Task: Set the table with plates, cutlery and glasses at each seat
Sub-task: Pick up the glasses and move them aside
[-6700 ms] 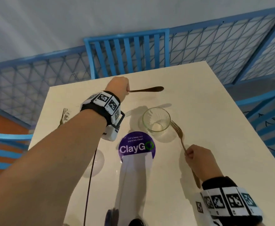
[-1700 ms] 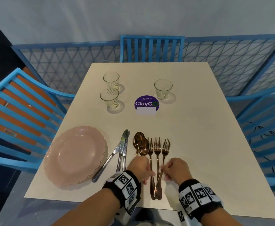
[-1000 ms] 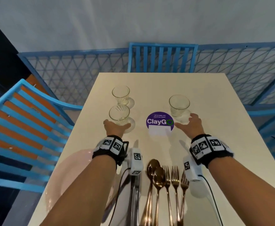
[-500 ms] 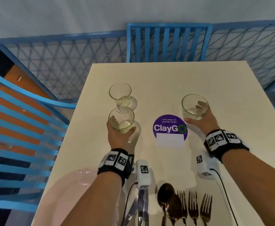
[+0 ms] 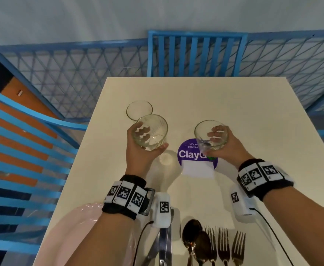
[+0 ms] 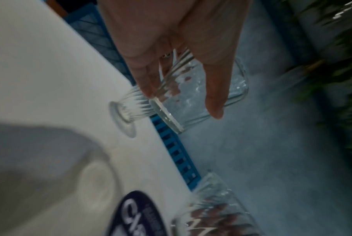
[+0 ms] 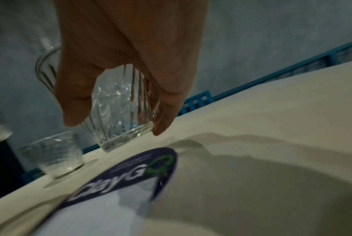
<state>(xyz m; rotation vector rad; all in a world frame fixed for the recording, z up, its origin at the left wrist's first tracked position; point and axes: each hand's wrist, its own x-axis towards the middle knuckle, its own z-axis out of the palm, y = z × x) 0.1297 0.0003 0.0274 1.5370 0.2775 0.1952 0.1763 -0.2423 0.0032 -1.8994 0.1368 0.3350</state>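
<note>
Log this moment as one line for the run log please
left hand: grips glass, lifted | right hand: grips second glass, lifted | third glass: on table | plate, cutlery: unplaced

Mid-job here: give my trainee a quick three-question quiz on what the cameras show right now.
1. True or false: the left hand and the right hand each hold a glass.
2. How many glasses stand on the table, unheld?
3. The forks lie: A) left of the spoons; B) right of the spoons; C) on the plate.

Key
1. True: left glass, right glass, both lifted.
2. One, the far glass.
3. B.
</note>
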